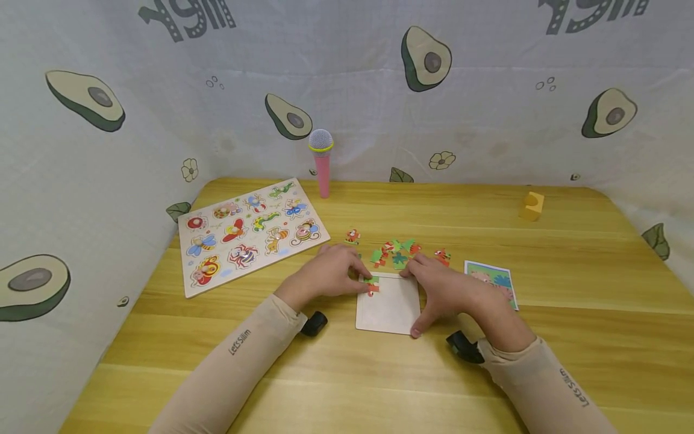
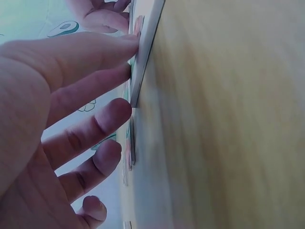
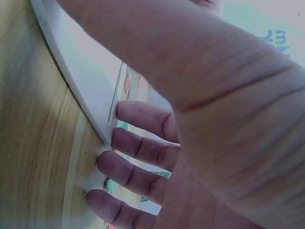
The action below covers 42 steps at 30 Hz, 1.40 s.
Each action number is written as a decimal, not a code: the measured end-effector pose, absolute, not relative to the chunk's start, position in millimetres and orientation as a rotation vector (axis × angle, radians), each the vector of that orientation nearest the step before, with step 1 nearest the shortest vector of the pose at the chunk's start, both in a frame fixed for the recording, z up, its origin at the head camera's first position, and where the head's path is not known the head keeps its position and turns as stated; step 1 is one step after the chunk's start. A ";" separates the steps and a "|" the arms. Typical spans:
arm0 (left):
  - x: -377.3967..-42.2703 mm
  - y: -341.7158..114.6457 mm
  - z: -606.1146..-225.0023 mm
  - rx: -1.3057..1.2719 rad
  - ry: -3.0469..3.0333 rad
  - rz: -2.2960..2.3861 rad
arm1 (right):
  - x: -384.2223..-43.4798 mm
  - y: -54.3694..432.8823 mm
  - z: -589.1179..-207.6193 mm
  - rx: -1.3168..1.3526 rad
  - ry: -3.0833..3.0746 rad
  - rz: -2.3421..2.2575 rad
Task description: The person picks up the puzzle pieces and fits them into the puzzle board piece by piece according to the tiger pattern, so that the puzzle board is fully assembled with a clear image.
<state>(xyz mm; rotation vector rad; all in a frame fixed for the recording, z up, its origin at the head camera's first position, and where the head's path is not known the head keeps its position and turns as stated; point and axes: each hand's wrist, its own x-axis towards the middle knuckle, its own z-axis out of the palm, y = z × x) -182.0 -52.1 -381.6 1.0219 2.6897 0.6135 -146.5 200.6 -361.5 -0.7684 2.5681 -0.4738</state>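
A square white puzzle board [image 1: 389, 312] lies on the wooden table in front of the person. In its far left corner sits a green-and-red jigsaw piece [image 1: 374, 286], pinched by the left hand [image 1: 333, 271] between thumb and index finger, with the other fingers spread in the left wrist view. The right hand [image 1: 444, 286] grips the board's right side, its thumb at the near right corner and its fingers along the far edge. Just beyond the board lie several loose jigsaw pieces [image 1: 400, 260], some overlapping, and one with a red figure [image 1: 352, 235] farther left.
A wooden insect peg puzzle [image 1: 255, 238] lies at the left. Behind it a pink toy microphone [image 1: 322, 175] stands upright. A picture card [image 1: 501, 279] is partly behind the right hand. At the back right stands a yellow block [image 1: 532, 207]. A patterned curtain [image 1: 358, 108] surrounds the table.
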 end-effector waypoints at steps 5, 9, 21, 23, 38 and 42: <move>-181.8 -51.6 -382.6 1.002 2.714 0.595 | -146.0 200.1 -361.9 -0.760 2.567 -0.478; -180.8 -50.9 -382.5 1.000 2.721 0.584 | -145.5 200.5 -362.5 -0.764 2.568 -0.477; -179.7 -50.8 -381.7 1.074 2.756 0.513 | -145.2 200.7 -363.0 -0.759 2.571 -0.473; -179.7 -50.8 -381.3 1.078 2.761 0.507 | -145.0 200.5 -362.0 -0.752 2.572 -0.474; -191.3 -60.7 -382.1 0.834 2.865 0.776 | -144.7 200.3 -362.3 -0.730 2.580 -0.472; -195.5 -63.2 -383.3 0.741 2.871 0.818 | -144.0 200.0 -361.5 -0.747 2.575 -0.472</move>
